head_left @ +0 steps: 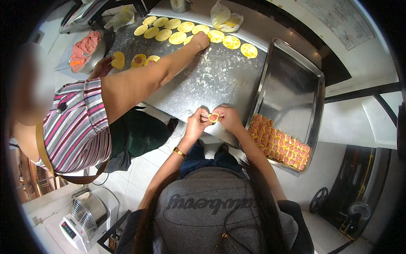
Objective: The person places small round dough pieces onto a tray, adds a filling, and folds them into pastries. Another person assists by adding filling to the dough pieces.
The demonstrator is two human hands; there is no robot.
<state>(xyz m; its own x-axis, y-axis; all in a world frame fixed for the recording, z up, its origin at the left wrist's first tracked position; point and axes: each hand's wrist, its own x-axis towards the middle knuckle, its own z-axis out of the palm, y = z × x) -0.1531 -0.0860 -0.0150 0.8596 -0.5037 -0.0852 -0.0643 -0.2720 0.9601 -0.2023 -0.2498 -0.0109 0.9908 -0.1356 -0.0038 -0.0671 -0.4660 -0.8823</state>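
Between my two hands, at the near edge of the metal table [186, 95], is a small open-topped dumpling [213, 117] with a yellow wrapper and pink filling. My left hand [197, 123] pinches it from the left, its fingers curled in. From the other side the fingers of my right hand [230, 118] close on the same dumpling. To the right, a deep metal tray [292, 80] has packed rows of similar dumplings [277, 144] at its near end.
At the left a co-worker in a striped shirt [74, 122] reaches across the table toward rows of round yellow wrappers [177, 38], another wrapper [118, 60] in the other hand. Two wrappers with filling [138, 60] lie nearby. A bowl of pink filling [86, 46] stands far left, a plastic bag [226, 19] behind.
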